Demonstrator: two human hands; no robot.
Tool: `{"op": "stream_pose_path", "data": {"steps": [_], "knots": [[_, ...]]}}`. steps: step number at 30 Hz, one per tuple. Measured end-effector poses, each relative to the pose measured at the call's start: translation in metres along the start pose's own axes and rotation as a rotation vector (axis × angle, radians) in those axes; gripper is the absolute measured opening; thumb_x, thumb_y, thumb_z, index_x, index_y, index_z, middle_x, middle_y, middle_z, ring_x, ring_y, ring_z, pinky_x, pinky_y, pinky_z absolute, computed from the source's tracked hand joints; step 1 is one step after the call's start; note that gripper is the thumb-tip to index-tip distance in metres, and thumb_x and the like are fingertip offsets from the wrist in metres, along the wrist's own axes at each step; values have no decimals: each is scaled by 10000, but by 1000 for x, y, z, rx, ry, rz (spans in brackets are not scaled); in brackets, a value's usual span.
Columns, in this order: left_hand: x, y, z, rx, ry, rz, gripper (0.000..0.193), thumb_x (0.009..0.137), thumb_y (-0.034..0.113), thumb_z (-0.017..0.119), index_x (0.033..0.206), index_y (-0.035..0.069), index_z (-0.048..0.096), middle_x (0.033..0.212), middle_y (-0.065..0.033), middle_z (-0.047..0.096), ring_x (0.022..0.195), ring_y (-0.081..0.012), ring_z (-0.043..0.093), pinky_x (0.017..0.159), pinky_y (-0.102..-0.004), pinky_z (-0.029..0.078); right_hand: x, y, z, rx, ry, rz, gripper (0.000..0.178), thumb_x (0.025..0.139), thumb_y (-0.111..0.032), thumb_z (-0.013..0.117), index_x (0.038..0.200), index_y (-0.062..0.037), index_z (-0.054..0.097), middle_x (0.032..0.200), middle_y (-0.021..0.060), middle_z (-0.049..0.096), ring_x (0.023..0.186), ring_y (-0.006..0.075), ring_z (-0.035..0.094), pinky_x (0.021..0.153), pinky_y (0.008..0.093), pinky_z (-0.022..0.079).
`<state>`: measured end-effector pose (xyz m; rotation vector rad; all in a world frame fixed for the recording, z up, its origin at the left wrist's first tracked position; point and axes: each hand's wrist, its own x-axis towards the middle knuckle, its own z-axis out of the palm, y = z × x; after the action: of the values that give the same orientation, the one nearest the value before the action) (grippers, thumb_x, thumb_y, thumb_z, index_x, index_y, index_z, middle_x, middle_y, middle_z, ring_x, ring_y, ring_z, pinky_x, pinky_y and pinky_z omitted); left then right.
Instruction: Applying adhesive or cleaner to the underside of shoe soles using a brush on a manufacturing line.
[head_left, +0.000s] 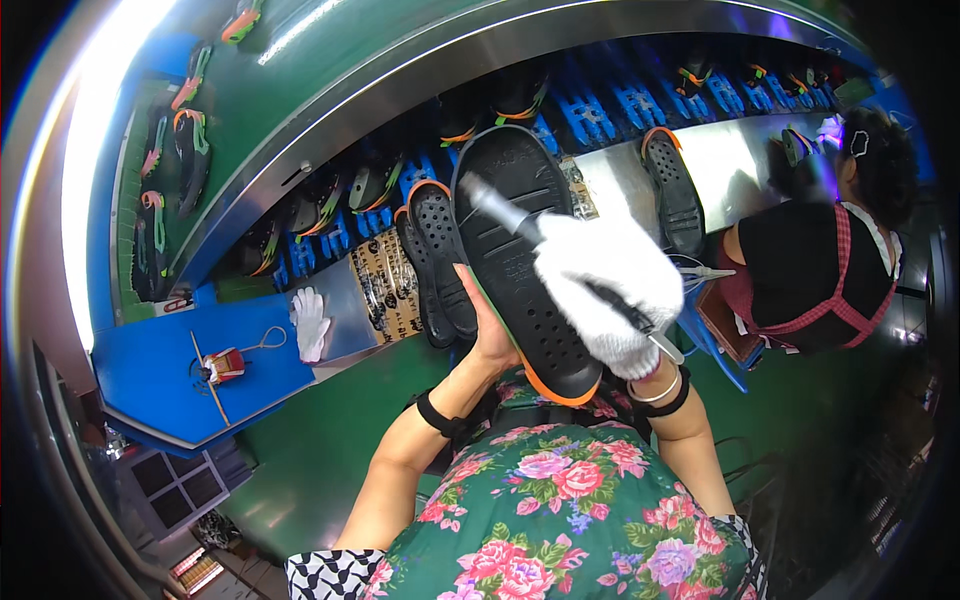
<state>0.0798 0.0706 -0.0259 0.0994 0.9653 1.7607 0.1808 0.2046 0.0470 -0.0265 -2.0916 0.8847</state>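
Upright before me is a black shoe sole (515, 270) with an orange edge at its heel and a row of small holes. My bare left hand (488, 318) grips its left edge. My right hand (610, 290), in a white knit glove, is closed round a brush (507, 212) with a pale handle. The brush tip lies over the upper part of the sole, slightly blurred. A thin pale rod (665, 347) shows at the glove's wrist side; whether it belongs to the brush I cannot tell.
Black soles (438, 245) lie just left, another sole (675, 190) to the right on the metal ledge (725, 160). Behind run blue racks (590, 110) with shoes. A white glove (310, 325) lies near a blue table (150, 370). A co-worker (815, 260) sits at right.
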Motion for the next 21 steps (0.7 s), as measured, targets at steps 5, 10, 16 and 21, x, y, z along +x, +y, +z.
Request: {"op": "stream_pose_path", "data": {"steps": [5,10,16,21], "knots": [[0,-4,-8,60,-6,113,1058,896,908,139,1594,139,338,1543,-79,482,1407,-274,475,1189,-460,373,9,-6,-3,7,31,49,424,861,-87,692,1283,-67,713,1308,148,701,1120,320,678,959,429,522],[17,-18,-58,359,-28,159,1113,859,944,133,1504,90,441,1448,-130,568,1331,-307,554,1164,-476,408,2,18,-2,159,68,-4,421,828,-42,717,1248,-67,729,1250,147,722,1066,316,696,925,422,540],[18,-8,-17,58,14,174,1044,889,897,210,1491,83,462,1399,-123,599,1299,-296,574,1151,-469,423,10,-13,5,15,77,20,352,803,-23,745,1151,-72,766,1139,134,749,968,303,719,825,401,582],[16,-6,-17,-200,-306,163,898,966,796,299,1497,89,451,1420,-104,587,1310,-282,570,1145,-463,432,1,-3,14,262,157,-7,337,773,-33,780,1108,-68,781,1083,125,764,910,282,729,802,386,583]]}}
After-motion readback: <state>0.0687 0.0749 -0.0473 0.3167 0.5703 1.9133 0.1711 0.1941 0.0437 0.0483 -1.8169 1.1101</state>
